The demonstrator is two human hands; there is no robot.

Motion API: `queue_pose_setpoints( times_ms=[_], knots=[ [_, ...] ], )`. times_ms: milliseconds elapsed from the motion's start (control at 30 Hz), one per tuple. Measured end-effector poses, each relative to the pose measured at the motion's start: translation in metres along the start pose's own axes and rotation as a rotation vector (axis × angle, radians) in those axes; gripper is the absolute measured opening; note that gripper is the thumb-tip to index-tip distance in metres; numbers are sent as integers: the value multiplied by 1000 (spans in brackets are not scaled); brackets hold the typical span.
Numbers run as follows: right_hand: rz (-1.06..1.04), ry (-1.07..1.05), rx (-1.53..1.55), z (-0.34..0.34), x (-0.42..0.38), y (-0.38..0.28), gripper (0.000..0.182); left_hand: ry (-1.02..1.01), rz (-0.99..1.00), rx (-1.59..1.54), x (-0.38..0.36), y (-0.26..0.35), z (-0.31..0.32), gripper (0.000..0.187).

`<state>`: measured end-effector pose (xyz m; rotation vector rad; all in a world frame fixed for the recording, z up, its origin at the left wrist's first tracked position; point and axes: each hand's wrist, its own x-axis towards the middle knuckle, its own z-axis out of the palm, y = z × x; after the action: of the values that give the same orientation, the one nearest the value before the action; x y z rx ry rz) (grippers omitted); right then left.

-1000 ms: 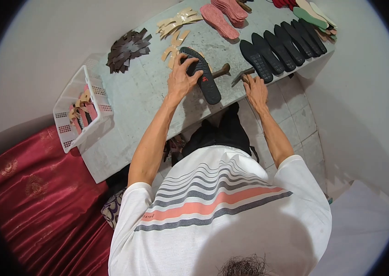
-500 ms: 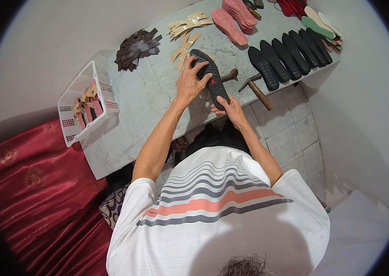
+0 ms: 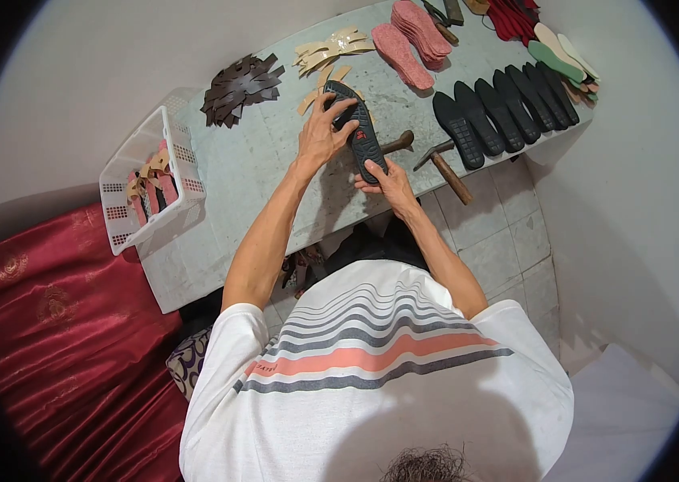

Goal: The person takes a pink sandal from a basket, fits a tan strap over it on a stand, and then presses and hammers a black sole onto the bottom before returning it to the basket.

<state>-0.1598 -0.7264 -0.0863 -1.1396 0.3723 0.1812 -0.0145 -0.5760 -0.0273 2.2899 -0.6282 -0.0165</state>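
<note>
A black shoe sole (image 3: pixel 367 149) is held above the table, its ridged tread and a small red mark facing up toward me. My left hand (image 3: pixel 323 138) grips the far part, fingers curled over the tread. Lower down, my right hand (image 3: pixel 390 186) pinches the near end, thumb on top and fingers beneath. Partly hidden behind the sole lies a tool with a wooden handle (image 3: pixel 398 143). Cream strap pieces (image 3: pixel 339 75) rest just beyond the sole's far end. To the right, a hammer (image 3: pixel 450 175) lies at the table's front edge.
Several black soles (image 3: pixel 458 132) stand in a row at the right. Pink insoles (image 3: pixel 403 56), cream straps (image 3: pixel 331 48) and dark brown strips (image 3: pixel 241 90) lie along the back. A white basket (image 3: pixel 183 153) holding sandal pieces sits on the left of the table (image 3: pixel 235 209).
Both hands have shifted slightly left with the sole, keeping their grip on it. The left fingers have moved a little along the tread.
</note>
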Motion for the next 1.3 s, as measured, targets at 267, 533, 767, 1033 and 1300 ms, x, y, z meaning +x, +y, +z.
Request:
queue_pose_setpoints(
  times_ms=[267, 533, 767, 1033, 1300],
  knots=[
    [28, -2, 14, 0, 2, 0, 49, -130, 10, 0, 7, -11, -7, 53],
    [23, 0, -13, 1, 25, -12, 53, -157, -41, 6, 31, -19, -16, 58],
    [145, 103, -76, 4, 22, -13, 59, -165, -19, 8, 32, -22, -17, 61],
    [143, 85, -139, 15, 35, -26, 60, -238, -98, 51, 46, -25, -33, 74],
    [150, 28, -139, 2, 36, -30, 59, -178, -93, 34, 38, -28, -26, 88]
  ],
)
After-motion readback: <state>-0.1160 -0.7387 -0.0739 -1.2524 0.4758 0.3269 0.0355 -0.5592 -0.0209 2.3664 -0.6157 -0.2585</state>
